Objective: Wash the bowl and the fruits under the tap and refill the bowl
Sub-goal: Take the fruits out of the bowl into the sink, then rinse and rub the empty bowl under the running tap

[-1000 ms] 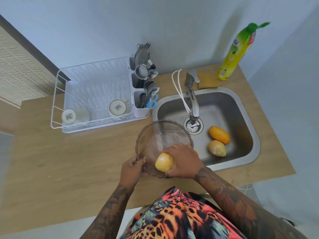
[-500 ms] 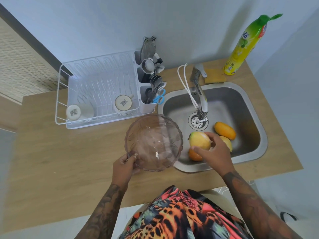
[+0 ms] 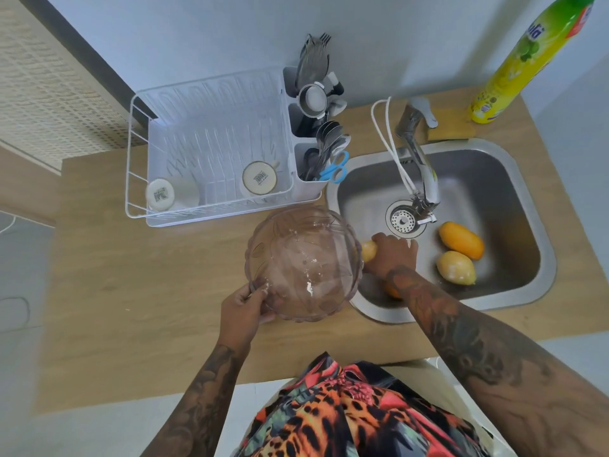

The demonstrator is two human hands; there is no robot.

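A clear pinkish glass bowl (image 3: pixel 303 262), empty but for a few white specks, hangs over the counter just left of the sink. My left hand (image 3: pixel 245 306) grips its near rim. My right hand (image 3: pixel 390 255) reaches down into the steel sink (image 3: pixel 524 206) and holds a yellow fruit (image 3: pixel 368 251), mostly hidden under the hand. An orange fruit (image 3: pixel 392 290) peeks out beneath my right wrist. An orange mango (image 3: pixel 461 240) and a yellow fruit (image 3: pixel 456 267) lie on the sink floor to the right. The tap (image 3: pixel 418 153) arches over the drain (image 3: pixel 403 221).
A white dish rack (image 3: pixel 211 153) with two upturned cups and a cutlery caddy (image 3: pixel 316 133) stands on the wooden counter (image 3: pixel 131 291) left of the sink. A yellow-green detergent bottle (image 3: pixel 524 61) and a sponge (image 3: pixel 449 127) sit behind the sink.
My right hand took the yellow fruit out of the bowl, carried it over the sink and has lowered it into the basin. The bowl has moved left, away from the sink.
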